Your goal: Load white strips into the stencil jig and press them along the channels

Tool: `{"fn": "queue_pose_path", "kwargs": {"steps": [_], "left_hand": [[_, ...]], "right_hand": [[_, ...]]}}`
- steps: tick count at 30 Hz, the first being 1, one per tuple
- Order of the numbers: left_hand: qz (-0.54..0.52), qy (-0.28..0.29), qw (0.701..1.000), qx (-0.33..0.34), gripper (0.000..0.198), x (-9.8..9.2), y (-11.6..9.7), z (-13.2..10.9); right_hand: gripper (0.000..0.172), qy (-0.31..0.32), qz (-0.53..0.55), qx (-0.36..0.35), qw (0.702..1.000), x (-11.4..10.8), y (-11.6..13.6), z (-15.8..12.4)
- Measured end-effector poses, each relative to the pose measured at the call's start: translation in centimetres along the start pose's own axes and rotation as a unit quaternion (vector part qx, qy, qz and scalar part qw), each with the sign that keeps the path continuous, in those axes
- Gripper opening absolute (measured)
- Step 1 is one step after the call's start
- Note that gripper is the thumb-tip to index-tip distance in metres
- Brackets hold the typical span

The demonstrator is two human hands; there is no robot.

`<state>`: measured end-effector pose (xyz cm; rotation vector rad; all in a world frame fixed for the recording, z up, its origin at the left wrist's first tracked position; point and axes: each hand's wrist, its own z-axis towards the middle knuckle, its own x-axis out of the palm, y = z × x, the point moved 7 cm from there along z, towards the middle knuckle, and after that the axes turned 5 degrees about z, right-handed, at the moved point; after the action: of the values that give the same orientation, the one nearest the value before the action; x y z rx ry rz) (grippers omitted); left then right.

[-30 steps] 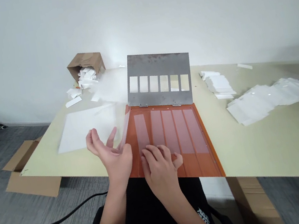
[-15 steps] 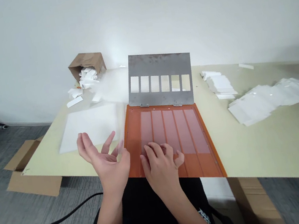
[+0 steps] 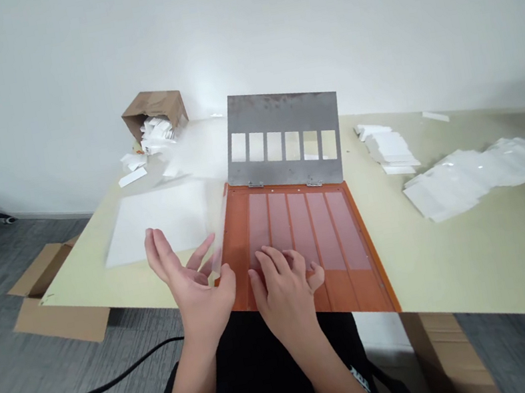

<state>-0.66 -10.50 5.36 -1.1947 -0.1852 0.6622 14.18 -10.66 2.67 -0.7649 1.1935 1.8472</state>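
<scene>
A clear film strip (image 3: pixel 221 234) stands on edge along the left side of an orange tray (image 3: pixel 287 294). Its lower end is pinched between thumb and fingers of my left hand (image 3: pixel 198 292), whose other fingers are raised and spread. My right hand (image 3: pixel 283 287) rests, fingers bent and apart, on the near part of the tray, over the left slots. Several long slots of the tray hold pale translucent strips (image 3: pixel 319 227); the leftmost slot shows bare orange. Hinged to the tray's far edge, a grey metal lid (image 3: pixel 281 112) with a row of rectangular windows stands raised.
Left of the tray lies a stack of clear sheets (image 3: pixel 155 222). Behind it, a small cardboard box (image 3: pixel 154 100) spills white pieces. White cards (image 3: pixel 388 147) and fanned-out clear sleeves (image 3: pixel 473 179) lie at the right. An open carton (image 3: pixel 63 319) sits on the floor at left.
My left hand has shifted slightly right, bringing the clear film strip to the left edge of the tray. My right hand has stayed almost in place.
</scene>
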Motion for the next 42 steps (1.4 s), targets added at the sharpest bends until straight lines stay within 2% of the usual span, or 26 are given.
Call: {"fn": "queue_pose_path", "kwargs": {"steps": [7, 11, 14, 25, 32, 42], "left_hand": [[-0.005, 0.115, 0.992, 0.041, 0.11, 1.4, 0.0, -0.7], [0.001, 0.15, 0.986, 0.076, 0.109, 1.8, 0.3, -1.0], [-0.004, 0.171, 0.984, 0.06, 0.108, 2.2, 0.8, -1.4], [-0.035, 0.156, 0.986, 0.051, 0.106, 2.3, 1.3, -1.4], [-0.033, 0.142, 0.988, 0.043, 0.105, 1.8, 1.3, -1.1], [0.018, 0.13, 0.99, 0.057, 0.112, 0.3, 1.7, -0.3]], "right_hand": [[0.022, -0.002, 0.183, 0.004, 0.983, -0.6, 0.3, 0.8], [0.031, -0.004, 0.2, 0.015, 0.98, -0.9, 0.1, 1.7], [0.034, 0.006, 0.2, 0.025, 0.98, -0.7, 0.0, 2.1], [0.013, 0.075, 0.263, 0.047, 0.961, -0.1, 0.4, 2.3], [0.017, 0.088, 0.262, 0.054, 0.959, 0.3, 0.9, 2.6], [0.019, 0.058, 0.261, 0.063, 0.961, 0.1, 0.9, 3.1]]}}
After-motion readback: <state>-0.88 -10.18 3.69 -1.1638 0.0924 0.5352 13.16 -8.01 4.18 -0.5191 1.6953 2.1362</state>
